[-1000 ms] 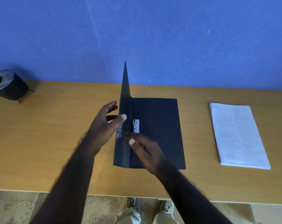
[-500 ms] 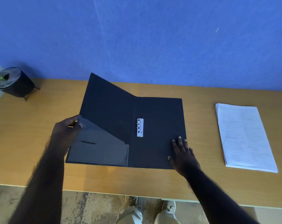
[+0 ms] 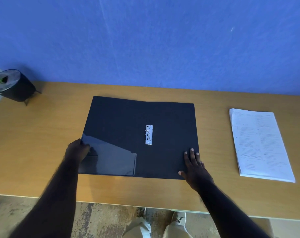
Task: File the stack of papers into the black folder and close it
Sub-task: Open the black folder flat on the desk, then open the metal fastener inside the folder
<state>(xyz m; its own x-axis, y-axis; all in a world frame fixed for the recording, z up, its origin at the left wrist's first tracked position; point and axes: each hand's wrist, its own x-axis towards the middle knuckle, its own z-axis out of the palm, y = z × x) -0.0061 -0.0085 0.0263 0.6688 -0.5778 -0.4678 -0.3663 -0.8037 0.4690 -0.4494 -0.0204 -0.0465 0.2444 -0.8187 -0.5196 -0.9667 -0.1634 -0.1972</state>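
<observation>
The black folder (image 3: 121, 121) lies spread open and flat on the wooden desk (image 3: 42, 138). A silver metal clip (image 3: 149, 134) sits at its spine, and a glossy pocket (image 3: 114, 158) covers the lower left flap. My left hand (image 3: 77, 150) grips the left cover's outer edge. My right hand (image 3: 193, 165) rests flat, fingers spread, on the folder's lower right corner. The stack of printed white papers (image 3: 259, 145) lies on the desk to the right, apart from the folder and both hands.
A black pot with a small green plant (image 3: 11, 85) stands at the desk's far left corner. A blue wall (image 3: 145, 40) rises behind the desk. The desk's front edge is near my shoes (image 3: 178, 219) on the floor.
The left cover went from upright to lying flat, carried leftward by my left hand. My right hand slid from the spine to the lower right corner.
</observation>
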